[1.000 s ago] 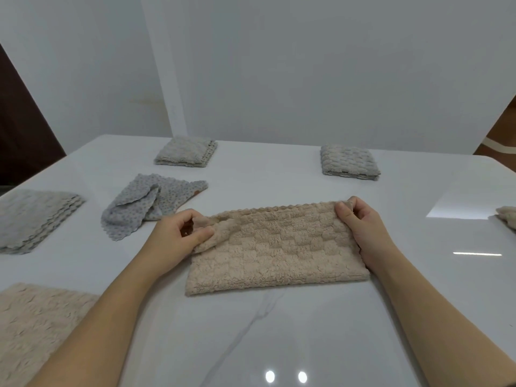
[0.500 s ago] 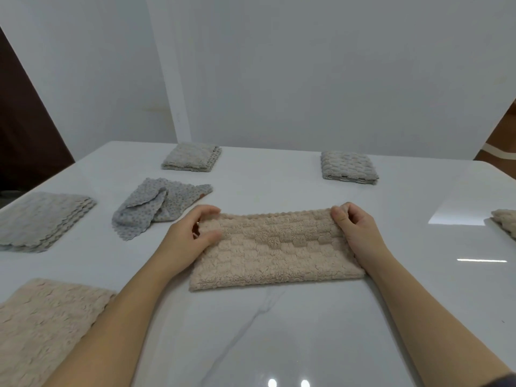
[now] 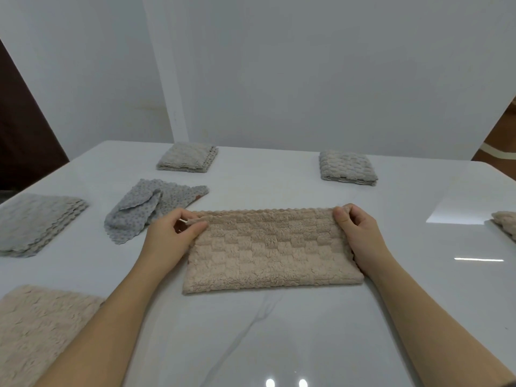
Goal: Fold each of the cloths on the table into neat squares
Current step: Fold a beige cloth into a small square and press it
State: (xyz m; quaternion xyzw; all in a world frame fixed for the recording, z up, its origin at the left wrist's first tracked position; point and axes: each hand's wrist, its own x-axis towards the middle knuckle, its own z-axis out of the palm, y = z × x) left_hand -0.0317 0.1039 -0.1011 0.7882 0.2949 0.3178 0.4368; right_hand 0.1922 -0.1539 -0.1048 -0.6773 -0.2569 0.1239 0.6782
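Table: a glossy white table (image 3: 279, 344) with grey veining carries every cloth in play.
Beige cloth: the beige cloth (image 3: 268, 250) lies flat between the two grips as a long rectangle. It looks folded once, with its scalloped edges lined up on the far side.
Near the left grip: a flat beige sheet (image 3: 42, 331) sits outside and nearer the person, and a layered grey cloth (image 3: 36, 222) lies further out. A rumpled dotted grey cloth (image 3: 150, 205) is just beside the knuckles.
Beyond the grips: two folded squares lie well past the hands, one on the left (image 3: 187, 157) and one on the right (image 3: 347, 167). Another cloth (image 3: 505, 223) peeks in far outside the right grip.
Left hand: the left hand (image 3: 173, 238) pinches the far left corner, thumb on top and fingers curled.
Right hand: the right hand (image 3: 360, 236) pinches the far right corner the same way, both grips closed on cloth.
Step in hand: this looks like squaring up before the second fold. Keep both layers pinched together, carry one end across to meet the other, match the corners, then press the crease flat.
Writing: none is readable. A small loop (image 3: 192, 220) sits at the left grip and a brownish tab (image 3: 199, 197) on the dotted cloth, both too small to tell.
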